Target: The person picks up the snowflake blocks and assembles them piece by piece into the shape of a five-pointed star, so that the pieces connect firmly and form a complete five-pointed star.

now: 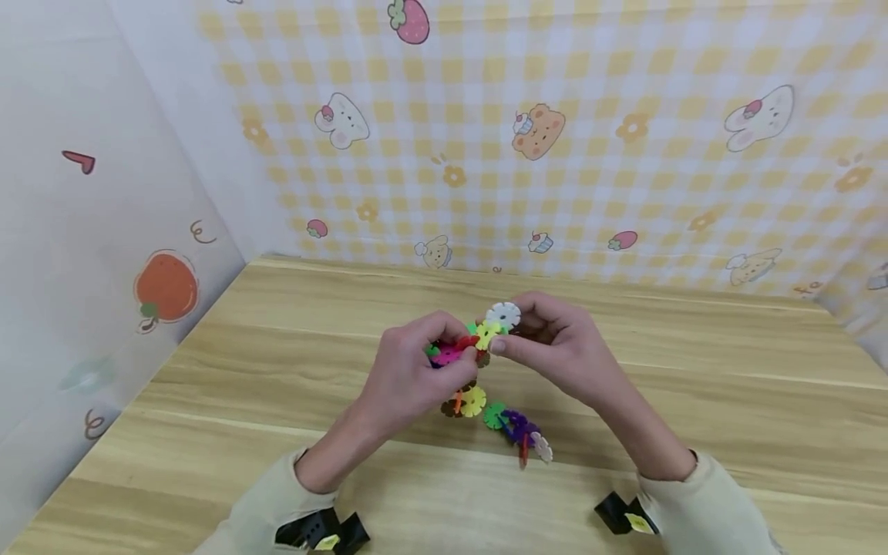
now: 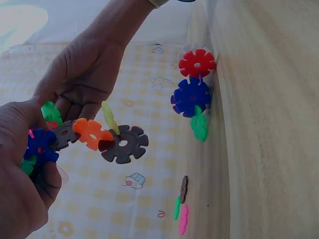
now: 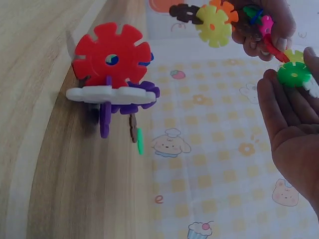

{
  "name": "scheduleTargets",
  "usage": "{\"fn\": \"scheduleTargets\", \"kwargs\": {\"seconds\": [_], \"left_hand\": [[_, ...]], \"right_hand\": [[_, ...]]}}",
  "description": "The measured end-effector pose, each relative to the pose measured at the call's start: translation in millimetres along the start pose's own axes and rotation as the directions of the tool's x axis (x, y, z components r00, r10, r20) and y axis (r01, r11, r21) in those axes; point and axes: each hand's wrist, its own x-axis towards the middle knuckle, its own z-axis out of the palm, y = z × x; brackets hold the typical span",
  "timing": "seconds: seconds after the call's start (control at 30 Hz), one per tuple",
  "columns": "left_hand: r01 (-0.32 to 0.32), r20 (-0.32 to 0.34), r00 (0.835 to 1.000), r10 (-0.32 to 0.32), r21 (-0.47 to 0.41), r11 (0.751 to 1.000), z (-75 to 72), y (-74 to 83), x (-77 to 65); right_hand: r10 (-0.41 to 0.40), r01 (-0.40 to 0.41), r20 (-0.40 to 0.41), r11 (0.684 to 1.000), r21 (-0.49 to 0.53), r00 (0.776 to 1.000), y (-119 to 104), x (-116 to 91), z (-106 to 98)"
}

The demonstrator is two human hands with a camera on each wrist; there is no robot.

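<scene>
Both hands meet over the table with notched plastic snowflake discs between them. My left hand (image 1: 409, 374) grips a linked cluster, with a magenta disc (image 1: 447, 354) and a red disc (image 1: 468, 342) showing at the fingertips. From that cluster hangs a chain with an orange disc (image 2: 89, 133), a dark brown disc (image 2: 130, 152) and a yellow disc (image 1: 475, 401). My right hand (image 1: 572, 358) pinches a yellow disc (image 1: 487, 334) between thumb and fingers, right against the red one. A white disc (image 1: 504, 315) and a green disc (image 3: 294, 74) sit beside it, partly hidden by fingers.
On the wooden table (image 1: 728, 370) lies another joined piece, with a green disc (image 1: 495, 415), a purple disc (image 1: 516, 426), a red disc (image 3: 117, 55) and a white disc (image 1: 543, 447). Farther off are a loose-looking brown disc (image 2: 184, 189) and pink disc (image 2: 184, 220). Patterned cloth (image 1: 430, 154) walls the back.
</scene>
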Motion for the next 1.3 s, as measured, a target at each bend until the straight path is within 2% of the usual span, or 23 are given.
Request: {"fn": "scheduleTargets", "kwargs": {"seconds": [0.13,0.23,0.3,0.4,0.47,0.57,0.9,1.03,1.1,1.2,1.3], "left_hand": [[0.129,-0.050,0.990,-0.135,-0.105,0.986,-0.6,-4.3,2.0],[0.181,-0.082,0.977,-0.195,-0.151,0.972,-1.0,-7.1,2.5],[0.164,-0.086,0.980,-0.178,-0.151,0.975,-0.1,-8.2,1.3],[0.107,-0.067,0.991,-0.118,-0.150,0.983,3.8,-8.8,0.1],[0.069,-0.057,0.995,-0.078,-0.147,0.987,5.8,-8.9,-1.0],[0.045,-0.053,0.997,-0.053,-0.146,0.988,7.4,-8.8,-1.7],[0.081,-0.024,0.996,-0.084,-0.100,0.992,6.2,-5.7,-1.3],[0.123,0.022,0.992,-0.121,-0.138,0.983,-0.4,-4.4,1.1],[0.117,0.051,0.993,-0.110,-0.168,0.979,-4.4,-3.4,2.8],[0.042,0.064,0.997,-0.031,-0.175,0.984,-8.6,-2.2,4.5],[-0.093,0.036,0.994,0.099,-0.149,0.984,-9.2,-1.9,5.3]], "right_hand": [[0.062,-0.063,-0.036,0.998,-0.010,0.997,0,0,1],[0.096,-0.096,-0.050,0.995,0.002,0.994,0,1,4],[0.121,-0.120,-0.055,0.993,0.024,0.991,0,2,5],[0.149,-0.145,-0.062,0.987,0.063,0.987,-1,3,4],[0.156,-0.150,-0.068,0.985,0.082,0.985,-2,3,3],[0.145,-0.139,-0.074,0.987,0.077,0.987,-2,3,1],[0.095,-0.089,-0.085,0.994,0.071,0.992,-2,1,-1],[0.066,-0.064,-0.075,0.997,0.035,0.995,-3,0,-2],[0.036,-0.035,-0.055,0.999,0.009,0.998,-4,0,-3],[-0.023,0.022,-0.019,1.000,-0.022,1.000,-6,0,-2],[-0.082,0.083,0.015,0.995,-0.054,0.997,-9,1,-1]]}}
